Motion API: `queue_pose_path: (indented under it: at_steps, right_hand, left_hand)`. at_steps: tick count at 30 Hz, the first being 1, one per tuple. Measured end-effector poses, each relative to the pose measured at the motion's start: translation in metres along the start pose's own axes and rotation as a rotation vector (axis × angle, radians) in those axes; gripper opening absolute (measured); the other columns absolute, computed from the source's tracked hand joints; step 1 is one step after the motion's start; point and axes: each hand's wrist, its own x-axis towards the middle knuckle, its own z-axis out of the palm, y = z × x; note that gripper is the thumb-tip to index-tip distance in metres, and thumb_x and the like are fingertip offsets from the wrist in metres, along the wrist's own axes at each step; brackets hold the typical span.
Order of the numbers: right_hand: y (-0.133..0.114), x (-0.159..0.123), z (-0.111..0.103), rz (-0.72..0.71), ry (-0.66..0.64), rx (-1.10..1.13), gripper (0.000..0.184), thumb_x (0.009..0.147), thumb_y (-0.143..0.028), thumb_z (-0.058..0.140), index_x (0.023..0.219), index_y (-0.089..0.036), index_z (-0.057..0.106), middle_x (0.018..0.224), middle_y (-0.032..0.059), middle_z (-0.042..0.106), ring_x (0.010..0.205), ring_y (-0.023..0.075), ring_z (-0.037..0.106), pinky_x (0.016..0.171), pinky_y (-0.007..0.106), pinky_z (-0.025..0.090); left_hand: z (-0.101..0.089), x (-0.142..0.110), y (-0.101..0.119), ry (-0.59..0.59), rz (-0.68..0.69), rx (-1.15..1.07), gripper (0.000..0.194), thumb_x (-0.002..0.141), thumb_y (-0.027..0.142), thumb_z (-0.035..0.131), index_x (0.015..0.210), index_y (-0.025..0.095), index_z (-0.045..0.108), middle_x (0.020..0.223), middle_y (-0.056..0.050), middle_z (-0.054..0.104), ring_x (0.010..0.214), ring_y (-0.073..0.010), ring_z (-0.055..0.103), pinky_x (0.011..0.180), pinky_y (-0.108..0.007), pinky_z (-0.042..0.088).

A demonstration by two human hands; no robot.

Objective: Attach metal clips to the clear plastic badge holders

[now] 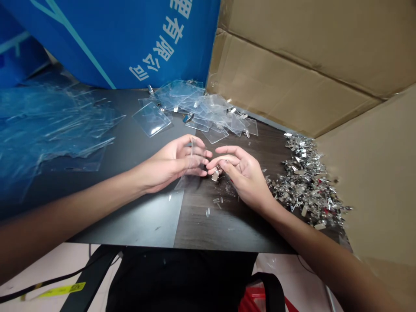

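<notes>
The left hand [170, 164] held a clear plastic badge holder [182, 183] on edge, its fingers curled around it. The right hand [243, 175] pinched a small metal clip [215, 175] just beside the holder, above a dark tabletop [146, 216].

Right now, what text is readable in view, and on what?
"有限公司" in white, sideways, on the blue panel; another character is cut off at the top edge.
Marks on the yellow strip at lower left: too small to read.
Nothing else is readable.
</notes>
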Motion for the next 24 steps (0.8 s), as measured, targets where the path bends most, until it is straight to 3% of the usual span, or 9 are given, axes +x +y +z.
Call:
queue_pose_path:
  at_steps: [4,8,13,17,24]
  right_hand:
    - [-0.006,-0.001,0.002,0.055,-0.009,0.004,0.026,0.100,-0.044,0.079,0.103,-0.021,0.066,0.083,0.0022,0.080,0.074,0.0161,0.074,0.074,0.033,0.061]
    - [-0.009,-0.002,0.003,0.061,-0.026,-0.082,0.033,0.099,-0.051,0.080,0.095,-0.021,0.067,0.067,-0.0042,0.065,0.061,0.0121,0.058,0.060,0.028,0.048]
    - [-0.009,-0.004,0.005,0.058,-0.040,-0.177,0.029,0.100,-0.045,0.077,0.089,-0.021,0.065,0.065,-0.0071,0.056,0.056,0.0093,0.046,0.057,0.027,0.037]
    - [-0.011,-0.006,0.005,0.049,-0.106,-0.182,0.026,0.101,-0.043,0.075,0.091,-0.021,0.065,0.063,-0.0073,0.057,0.056,0.0098,0.046,0.058,0.028,0.038]
    - [-0.012,-0.008,0.006,0.043,-0.128,-0.164,0.031,0.099,-0.047,0.082,0.091,-0.021,0.066,0.063,-0.0067,0.060,0.055,0.0102,0.051,0.056,0.027,0.040]
  left_hand:
    - [-0.006,0.004,-0.005,0.070,0.084,0.088,0.053,0.075,0.009,0.091,0.119,0.018,0.061,0.112,-0.008,0.079,0.098,-0.0196,0.076,0.084,-0.034,0.063]
    - [-0.008,0.005,-0.007,0.135,0.138,0.164,0.056,0.076,0.008,0.086,0.122,0.019,0.056,0.104,-0.004,0.074,0.091,-0.0168,0.074,0.082,-0.033,0.060]
    - [-0.005,0.004,-0.006,0.121,0.137,0.207,0.056,0.078,0.010,0.081,0.123,0.020,0.050,0.097,0.001,0.068,0.080,-0.0140,0.069,0.077,-0.033,0.058]
    - [-0.003,0.004,-0.006,0.122,0.127,0.309,0.053,0.079,0.013,0.081,0.122,0.020,0.051,0.100,0.000,0.065,0.083,-0.0142,0.068,0.078,-0.032,0.059]
    - [-0.003,0.003,-0.012,0.125,0.224,0.447,0.049,0.082,0.020,0.080,0.120,0.022,0.050,0.103,-0.001,0.059,0.091,-0.0163,0.065,0.078,-0.031,0.056]
